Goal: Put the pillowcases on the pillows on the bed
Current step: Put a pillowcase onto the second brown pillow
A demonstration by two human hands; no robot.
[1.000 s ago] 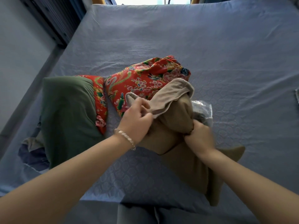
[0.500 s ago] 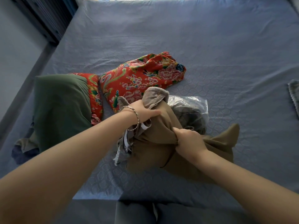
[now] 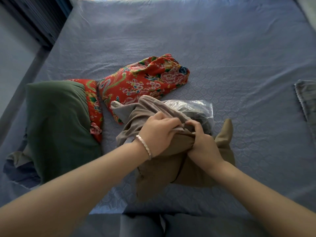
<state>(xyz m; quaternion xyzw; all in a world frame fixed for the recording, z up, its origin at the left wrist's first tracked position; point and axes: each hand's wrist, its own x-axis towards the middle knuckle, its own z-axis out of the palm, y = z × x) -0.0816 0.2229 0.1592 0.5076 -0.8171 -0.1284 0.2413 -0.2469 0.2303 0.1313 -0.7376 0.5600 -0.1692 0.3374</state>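
A brown pillow [image 3: 172, 171] lies on the blue bed [image 3: 188, 40] right in front of me. A grey-beige pillowcase [image 3: 136, 115] is bunched over its far end. My left hand [image 3: 159, 132] grips the pillowcase's edge from the left. My right hand [image 3: 203, 142] grips the bunched cloth and the pillow's end from the right. The two hands almost meet. A red floral pillow [image 3: 142, 82] lies just beyond. At the left a second floral pillow [image 3: 93, 106] sits partly inside a green pillowcase [image 3: 56, 124].
A clear plastic bag [image 3: 193, 108] with dark cloth lies behind my hands. Folded grey-blue fabric [image 3: 307, 103] shows at the right edge. More crumpled cloth [image 3: 17, 165] lies under the green pillow. A wall and dark blinds [image 3: 39, 19] border the bed's left side.
The pillow came down flat onto the bed. My left hand moved right along the pillowcase edge until it met my right hand, drawing the case further over the pillow's end.
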